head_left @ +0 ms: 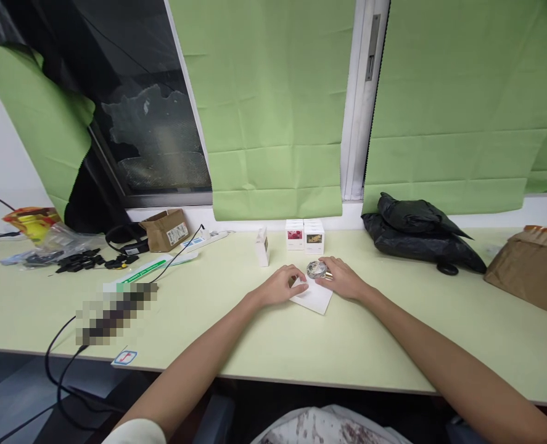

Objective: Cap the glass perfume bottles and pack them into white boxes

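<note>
My right hand [345, 279] curls its fingers and thumb around a small round clear glass bottle [316, 269] with a gold-coloured neck. The bottle lies tilted above a plain white box [317, 300] on the table. At the left end of this box, my left hand [280, 285] is bent around it, thumb over the near side. A brownish patch shows between thumb and forefinger; I cannot make out what it is. Beyond the hands stand small white boxes with a red picture [295, 235] and a yellow picture [314, 238]. Another white box [263, 248] stands farther left.
Black plastic bags [416, 231] lie at the back right, beside a large brown package [532, 268]. On the left are a small cardboard box [166, 230], black parts [79, 261], a green-and-white strip [150, 269] and cables. The table's near edge runs below my forearms.
</note>
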Demonstrator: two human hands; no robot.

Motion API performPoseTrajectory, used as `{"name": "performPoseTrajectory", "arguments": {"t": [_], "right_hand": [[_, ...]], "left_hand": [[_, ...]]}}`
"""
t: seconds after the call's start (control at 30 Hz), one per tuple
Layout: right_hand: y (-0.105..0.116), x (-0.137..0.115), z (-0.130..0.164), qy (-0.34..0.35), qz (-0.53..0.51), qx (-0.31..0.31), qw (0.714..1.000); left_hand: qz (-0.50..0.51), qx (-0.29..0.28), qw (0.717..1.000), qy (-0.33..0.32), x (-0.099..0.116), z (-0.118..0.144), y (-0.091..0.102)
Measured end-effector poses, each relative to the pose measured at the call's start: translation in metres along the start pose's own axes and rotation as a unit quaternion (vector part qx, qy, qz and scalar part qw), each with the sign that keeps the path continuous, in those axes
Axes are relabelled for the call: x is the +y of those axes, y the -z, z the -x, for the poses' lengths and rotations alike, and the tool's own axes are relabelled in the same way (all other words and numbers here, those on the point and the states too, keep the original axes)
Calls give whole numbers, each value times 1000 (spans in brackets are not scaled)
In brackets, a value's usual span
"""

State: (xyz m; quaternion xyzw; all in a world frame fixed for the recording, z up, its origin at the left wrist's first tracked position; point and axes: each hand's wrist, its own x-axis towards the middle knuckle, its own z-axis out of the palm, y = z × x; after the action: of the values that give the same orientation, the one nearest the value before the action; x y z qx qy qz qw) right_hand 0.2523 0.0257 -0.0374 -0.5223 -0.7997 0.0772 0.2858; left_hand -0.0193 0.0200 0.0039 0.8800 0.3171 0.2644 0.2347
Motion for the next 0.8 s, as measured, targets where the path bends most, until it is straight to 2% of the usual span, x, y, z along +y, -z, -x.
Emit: {"name": "performPoseTrajectory", "arguments": {"t": [0.2, 0.33, 0.5, 0.6, 0.7, 0.8], "right_hand": [[-9, -7, -6, -46, 20, 17, 999], [-6, -1, -12, -71, -6, 40, 997], [11, 30, -14, -126, -5, 101, 987], [18, 54, -11, -159, 5, 117, 980], [21, 72, -7, -188, 9, 126, 974], [21, 80, -5, -187, 21, 135, 973]], "left_hand": [[11, -3, 1000, 2, 5, 0, 1], [2, -8, 1000, -3, 3, 1, 2], [-15, 16, 1000, -21, 4, 1, 3], [-28, 29, 998, -51, 10, 1, 3], [-36, 14, 996, -78, 17, 1, 2], [-53, -8, 994, -90, 21, 1, 1]]}}
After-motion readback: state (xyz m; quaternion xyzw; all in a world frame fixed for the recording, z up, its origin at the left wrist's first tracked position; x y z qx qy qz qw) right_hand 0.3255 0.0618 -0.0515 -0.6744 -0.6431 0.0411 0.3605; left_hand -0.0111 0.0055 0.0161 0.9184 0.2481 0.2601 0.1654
